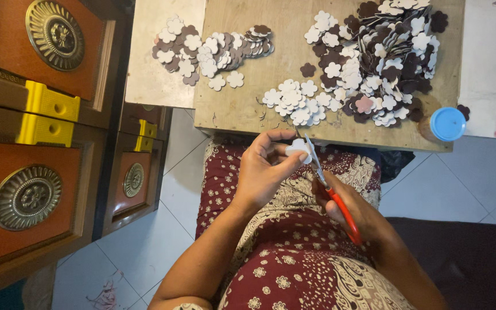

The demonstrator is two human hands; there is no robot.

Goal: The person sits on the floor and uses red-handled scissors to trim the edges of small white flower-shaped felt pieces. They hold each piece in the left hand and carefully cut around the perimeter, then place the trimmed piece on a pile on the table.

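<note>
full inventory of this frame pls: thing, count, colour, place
flower cutout in hand: one, white, pinched in the left fingers at the blade tips
scissors: one, red handles, in the right hand
loose flower cutouts: too many to count, white and dark brown, heaped on the board's right side
smaller cutout piles: two clusters, same colours, upper left and centre of the boards
wooden board: one, bare light wood, above the lap
pale board: one, whitish, left of the wooden one
capped container: one, blue lid, board's right corner
carved cabinet: red-brown with brass medallions, far left
yellow blocks: several, on the cabinet
tiled floor: white
left hand: holds the cutout
right hand: grips the scissors
</note>
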